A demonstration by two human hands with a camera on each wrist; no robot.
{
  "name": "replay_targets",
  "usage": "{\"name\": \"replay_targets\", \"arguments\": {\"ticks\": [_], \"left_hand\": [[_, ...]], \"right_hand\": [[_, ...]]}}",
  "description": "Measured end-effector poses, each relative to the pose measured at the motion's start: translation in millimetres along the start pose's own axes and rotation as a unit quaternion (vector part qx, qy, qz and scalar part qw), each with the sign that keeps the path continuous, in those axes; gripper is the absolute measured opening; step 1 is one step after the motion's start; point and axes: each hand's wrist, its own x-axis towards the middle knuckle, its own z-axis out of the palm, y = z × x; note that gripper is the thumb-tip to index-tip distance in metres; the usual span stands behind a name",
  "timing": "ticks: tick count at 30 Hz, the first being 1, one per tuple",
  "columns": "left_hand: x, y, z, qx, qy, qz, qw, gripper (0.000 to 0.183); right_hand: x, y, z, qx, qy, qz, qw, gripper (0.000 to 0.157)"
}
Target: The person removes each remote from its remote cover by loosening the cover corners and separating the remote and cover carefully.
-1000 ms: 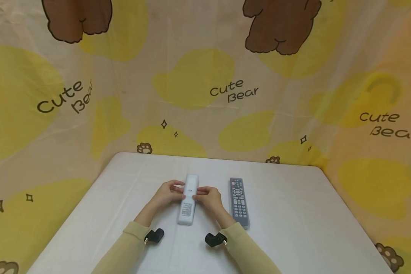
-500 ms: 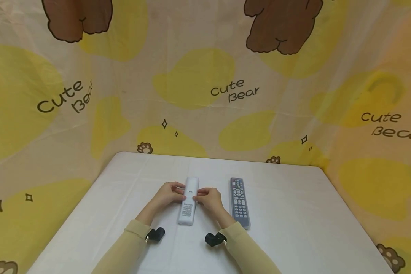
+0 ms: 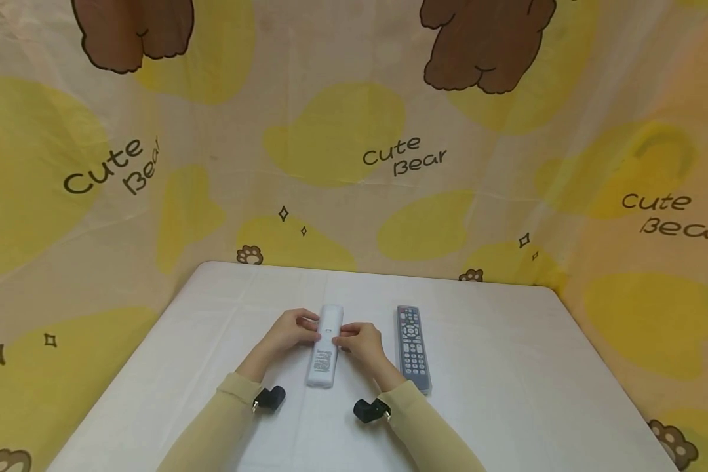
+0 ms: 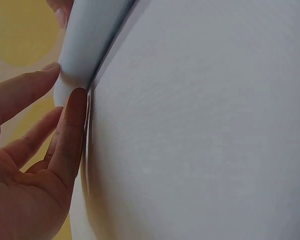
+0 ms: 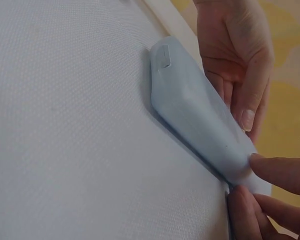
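Note:
A white remote control (image 3: 324, 347) lies back side up on the white table, a block of printed text on its near half. At its left edge my left hand (image 3: 287, 330) holds it, thumb on the upper side and fingers low against the side. My right hand (image 3: 361, 342) grips the opposite edge in the same way. In the left wrist view, the left thumb and a fingertip touch the remote's pale side (image 4: 92, 40). The right wrist view has the right fingertips (image 5: 242, 200) at the remote's lower edge, with the left hand beyond.
To the right of the right hand, a grey remote control (image 3: 413, 351) lies with its buttons up. The white table (image 3: 507, 380) ends at a cloth backdrop (image 3: 330, 216) printed with bears and yellow patches. Black wrist cameras (image 3: 372, 411) jut inward from both sleeves.
The white remote's far end has dropped slightly since the first frame. My left hand has shifted a little farther away along its edge. The right hand stays nearly in place.

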Motion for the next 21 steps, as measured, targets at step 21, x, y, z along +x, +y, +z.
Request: {"name": "replay_targets", "arguments": {"ticks": [21], "left_hand": [[37.8, 9.5, -3.6, -0.020, 0.019, 0.004, 0.9996, 0.035]], "right_hand": [[3, 2, -2.6, 0.020, -0.005, 0.013, 1.000, 0.035]]}}
